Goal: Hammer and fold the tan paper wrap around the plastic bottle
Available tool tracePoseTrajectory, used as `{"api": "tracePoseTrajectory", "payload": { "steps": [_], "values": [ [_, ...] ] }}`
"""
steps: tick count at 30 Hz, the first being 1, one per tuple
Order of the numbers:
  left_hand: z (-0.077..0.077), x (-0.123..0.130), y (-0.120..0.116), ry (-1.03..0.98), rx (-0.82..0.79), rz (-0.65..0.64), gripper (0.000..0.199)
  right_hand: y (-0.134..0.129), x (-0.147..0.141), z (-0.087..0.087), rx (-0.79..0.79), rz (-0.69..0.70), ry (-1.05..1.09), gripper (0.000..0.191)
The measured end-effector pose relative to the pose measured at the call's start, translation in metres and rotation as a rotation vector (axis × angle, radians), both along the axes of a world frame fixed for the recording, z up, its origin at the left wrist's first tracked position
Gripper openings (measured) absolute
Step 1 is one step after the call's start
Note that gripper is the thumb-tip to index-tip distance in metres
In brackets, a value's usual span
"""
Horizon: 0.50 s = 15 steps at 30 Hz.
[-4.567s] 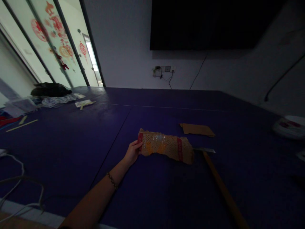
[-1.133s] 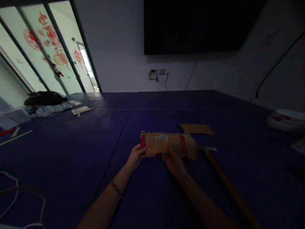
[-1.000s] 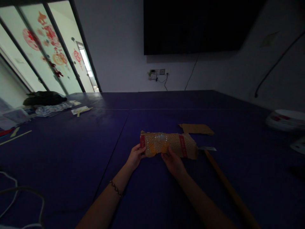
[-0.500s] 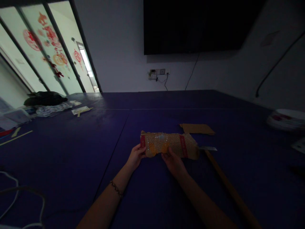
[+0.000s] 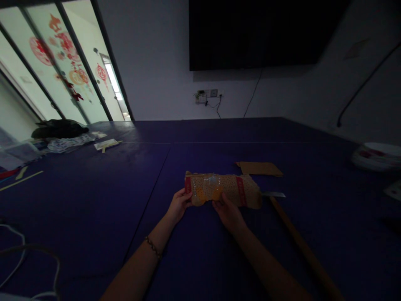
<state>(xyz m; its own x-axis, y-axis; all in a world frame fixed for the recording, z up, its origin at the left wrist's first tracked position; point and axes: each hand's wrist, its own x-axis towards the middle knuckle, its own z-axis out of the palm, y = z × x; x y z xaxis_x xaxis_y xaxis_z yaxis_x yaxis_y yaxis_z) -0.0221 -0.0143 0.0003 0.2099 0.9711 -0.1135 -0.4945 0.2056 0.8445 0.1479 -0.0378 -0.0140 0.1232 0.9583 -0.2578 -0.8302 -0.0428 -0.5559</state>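
A flattened piece of printed brown cardboard (image 5: 230, 187), with red bands, orange patches and shiny clear tape, is held up above the dark blue table (image 5: 94, 200). My left hand (image 5: 178, 205) grips its left end, fingers closed on the edge. My right hand (image 5: 228, 211) pinches its lower edge near the middle. Behind it lies a plain brown cardboard piece (image 5: 260, 168). Just right of the held cardboard, a metal blade (image 5: 275, 194) rests at the top of a long wooden handle (image 5: 302, 244).
White cables (image 5: 21, 251) lie at the near left. A dark bundle (image 5: 59, 128), plastic bags and a clear box (image 5: 23, 151) stand at the far left, with yellow strips (image 5: 21, 181) nearby. A white round container (image 5: 377, 156) is at the right edge.
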Motion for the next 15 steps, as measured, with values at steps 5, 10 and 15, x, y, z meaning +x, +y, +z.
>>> {"api": "tracePoseTrajectory", "payload": {
  "steps": [5,10,15],
  "values": [
    [-0.0012,-0.0003,0.001,-0.003,0.001,-0.009,0.032,0.001,-0.0007,-0.001,-0.016,-0.002,0.02,0.028],
    [-0.0031,-0.0012,0.0017,0.009,0.002,-0.012,0.033,0.0018,0.0001,-0.0027,-0.041,0.004,0.031,0.024],
    [-0.002,-0.0006,0.0006,0.015,-0.003,0.0,0.034,0.0019,0.0011,-0.0028,-0.03,0.012,0.018,0.023]
  ]
}}
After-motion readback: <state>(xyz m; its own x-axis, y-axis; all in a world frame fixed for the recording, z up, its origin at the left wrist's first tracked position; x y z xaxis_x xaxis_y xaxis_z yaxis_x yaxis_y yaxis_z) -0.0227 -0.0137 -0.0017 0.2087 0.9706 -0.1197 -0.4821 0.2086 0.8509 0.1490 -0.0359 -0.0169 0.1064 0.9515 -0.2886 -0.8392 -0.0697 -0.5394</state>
